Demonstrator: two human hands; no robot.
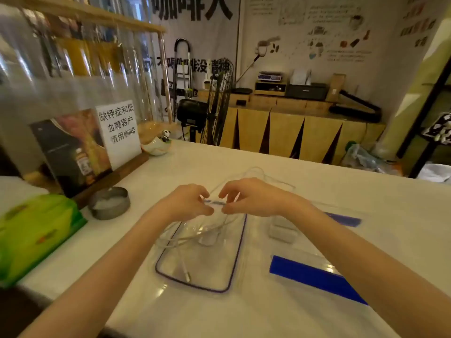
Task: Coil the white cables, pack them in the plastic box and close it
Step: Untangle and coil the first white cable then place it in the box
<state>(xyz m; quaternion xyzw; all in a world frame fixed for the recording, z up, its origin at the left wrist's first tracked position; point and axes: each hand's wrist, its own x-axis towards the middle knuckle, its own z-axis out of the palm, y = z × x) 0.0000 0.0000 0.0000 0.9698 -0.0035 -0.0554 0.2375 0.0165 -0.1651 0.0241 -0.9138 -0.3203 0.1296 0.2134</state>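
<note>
A clear plastic box (227, 287) with a dark purple rim lies on the white counter in front of me. A white cable (181, 262) trails into it, its plug near the box's front edge, and loops rise toward my hands. My left hand (188, 203) and my right hand (249, 197) meet above the box's far end, fingertips pinching a short stretch of the cable between them. More cable loops (256, 170) show just beyond my right hand. A clear lid with a blue strip (314, 276) lies to the right of the box.
A small white charger block (283, 230) sits right of the box, with another blue-edged clear piece (344, 219) behind it. At left are a green tissue pack (34, 230), a metal ashtray (109, 203), a sign stand (117, 135) and a small bowl (156, 146).
</note>
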